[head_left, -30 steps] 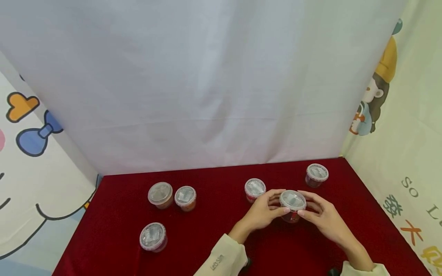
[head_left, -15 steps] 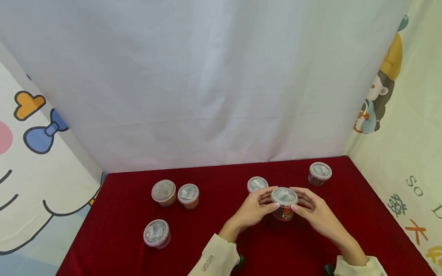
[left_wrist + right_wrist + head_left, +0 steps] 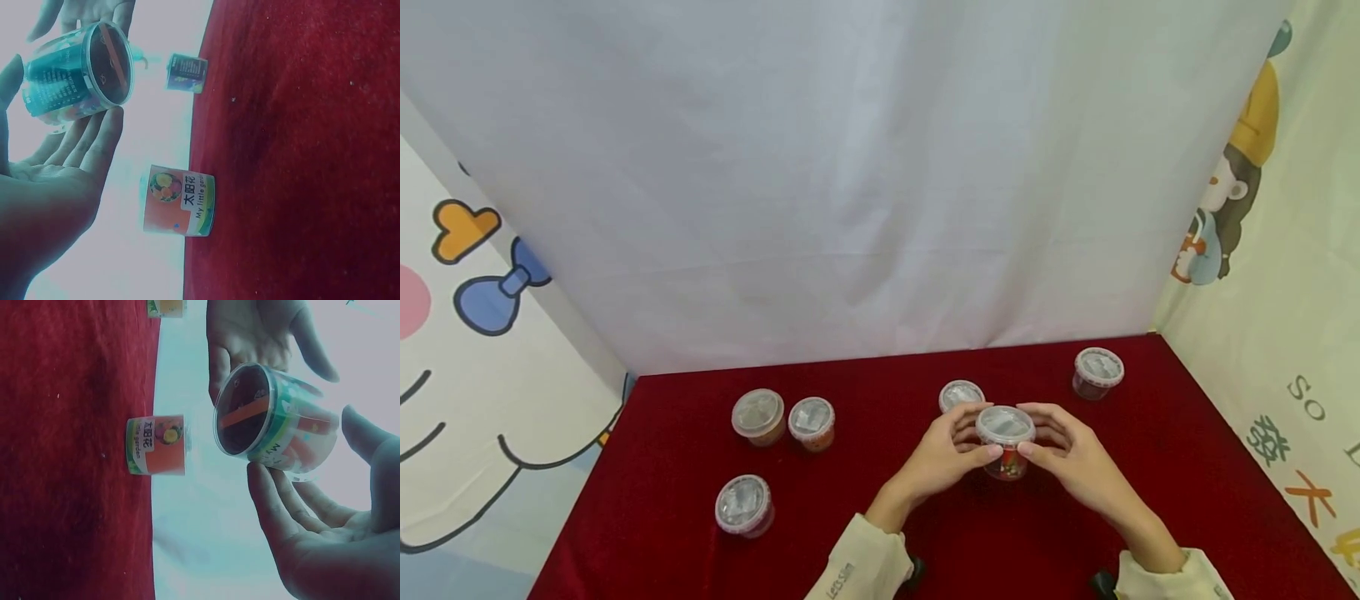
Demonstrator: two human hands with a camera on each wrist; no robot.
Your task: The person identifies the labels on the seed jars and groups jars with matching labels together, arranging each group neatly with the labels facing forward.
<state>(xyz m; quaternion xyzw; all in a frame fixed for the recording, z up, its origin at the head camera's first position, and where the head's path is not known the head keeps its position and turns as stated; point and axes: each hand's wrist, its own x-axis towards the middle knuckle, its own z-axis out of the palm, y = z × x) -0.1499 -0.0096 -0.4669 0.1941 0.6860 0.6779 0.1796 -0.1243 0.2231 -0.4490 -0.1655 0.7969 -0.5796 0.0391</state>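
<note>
Your left hand and right hand are both gripping one lidded cup, fingertips curled round its sides | cup is hanging upright above the red table, midway between your palms | another cup is standing just behind it.

Held cup print perhaps unreadable.

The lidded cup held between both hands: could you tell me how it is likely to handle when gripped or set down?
The cup looks like thin clear plastic, so probably light and slightly squeezable. Its smooth round wall may slip or roll if tipped. The flat base suggests it stands steadily.
</note>
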